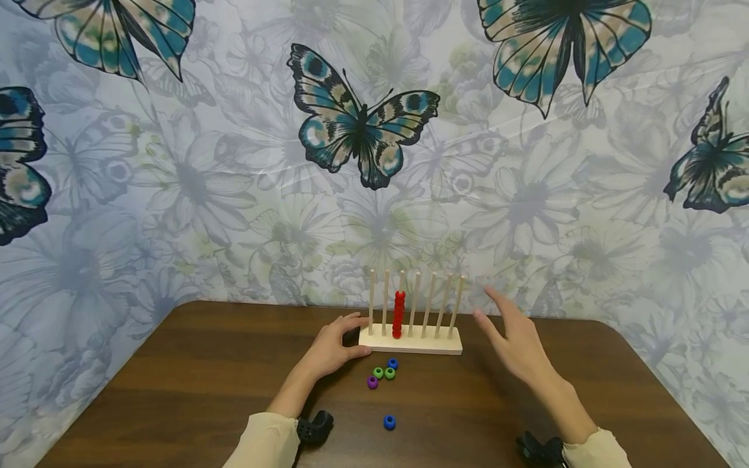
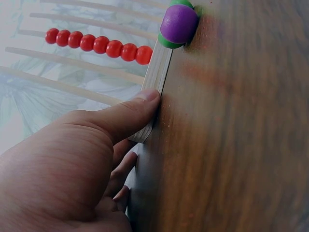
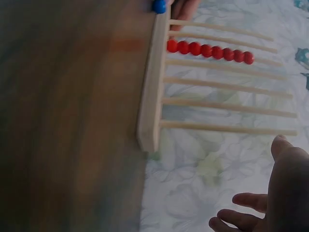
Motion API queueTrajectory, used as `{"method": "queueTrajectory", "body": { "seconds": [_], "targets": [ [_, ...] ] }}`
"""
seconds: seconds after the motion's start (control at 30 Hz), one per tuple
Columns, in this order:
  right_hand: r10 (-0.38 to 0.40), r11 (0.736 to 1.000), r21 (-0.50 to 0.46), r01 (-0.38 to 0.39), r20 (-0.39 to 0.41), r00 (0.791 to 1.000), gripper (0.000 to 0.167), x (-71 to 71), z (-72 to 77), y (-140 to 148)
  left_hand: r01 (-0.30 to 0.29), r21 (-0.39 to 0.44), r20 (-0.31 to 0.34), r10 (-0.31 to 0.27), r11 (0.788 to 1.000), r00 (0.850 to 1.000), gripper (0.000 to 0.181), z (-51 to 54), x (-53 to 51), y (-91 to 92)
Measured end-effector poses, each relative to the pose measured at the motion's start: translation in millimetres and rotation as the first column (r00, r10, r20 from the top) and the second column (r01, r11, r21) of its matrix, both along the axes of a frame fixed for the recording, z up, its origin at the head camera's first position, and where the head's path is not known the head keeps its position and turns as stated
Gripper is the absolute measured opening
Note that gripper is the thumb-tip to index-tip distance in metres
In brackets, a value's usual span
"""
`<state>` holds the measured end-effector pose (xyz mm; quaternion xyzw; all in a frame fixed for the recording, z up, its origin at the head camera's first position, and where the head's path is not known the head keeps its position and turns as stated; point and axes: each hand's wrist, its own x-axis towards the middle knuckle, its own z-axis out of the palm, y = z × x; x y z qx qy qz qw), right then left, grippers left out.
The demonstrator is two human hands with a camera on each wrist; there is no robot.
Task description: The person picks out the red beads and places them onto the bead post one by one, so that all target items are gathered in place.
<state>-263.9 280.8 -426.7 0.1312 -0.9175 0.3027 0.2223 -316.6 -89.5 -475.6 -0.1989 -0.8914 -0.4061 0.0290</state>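
Observation:
A pale wooden peg stand (image 1: 427, 347) with several upright pegs is on the table. Red beads (image 1: 399, 315) fill most of its third peg from the left; the other pegs are bare. My left hand (image 1: 329, 348) grips the base's left end, thumb on the front edge and fingers behind, as the left wrist view also shows. To the right of the stand, my right hand (image 1: 517, 341) is held off the pegs with fingers spread, holding nothing. In front of the base lie green beads (image 1: 378, 373), a purple bead (image 1: 372, 383) and a blue bead (image 1: 393, 363).
Another blue bead (image 1: 389, 422) lies nearer the front of the brown wooden table (image 1: 462, 409). Behind the table hangs a butterfly-patterned cloth (image 1: 234, 162), close to the table's back edge. Black straps with devices sit at both wrists.

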Motion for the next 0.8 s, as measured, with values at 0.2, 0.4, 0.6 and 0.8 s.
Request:
{"method": "queueTrajectory", "body": {
  "seconds": [0.2,0.4,0.6,0.8],
  "targets": [
    [0.023,0.998,0.050,-0.027,0.079,0.997,0.069,3.3,-15.1,5,-0.006,-0.020,0.009,0.006,1.000,1.000,0.056,-2.7,0.3,-3.2],
    [0.043,0.996,0.077,-0.051,0.098,0.994,0.072,1.1,-19.8,2,-0.004,0.006,0.003,0.004,1.000,1.000,0.056,-3.3,1.6,-0.3],
    [0.064,0.992,0.102,-0.078,0.138,0.988,0.074,4.2,-29.3,-2,0.001,0.007,0.018,-0.001,1.000,1.000,0.056,-4.2,5.0,-0.9],
    [0.076,0.988,0.124,-0.096,0.152,0.985,0.076,3.7,-31.8,-3,-0.004,0.011,0.008,0.004,1.000,1.000,0.056,-4.7,6.3,-2.6]
  ]
}}
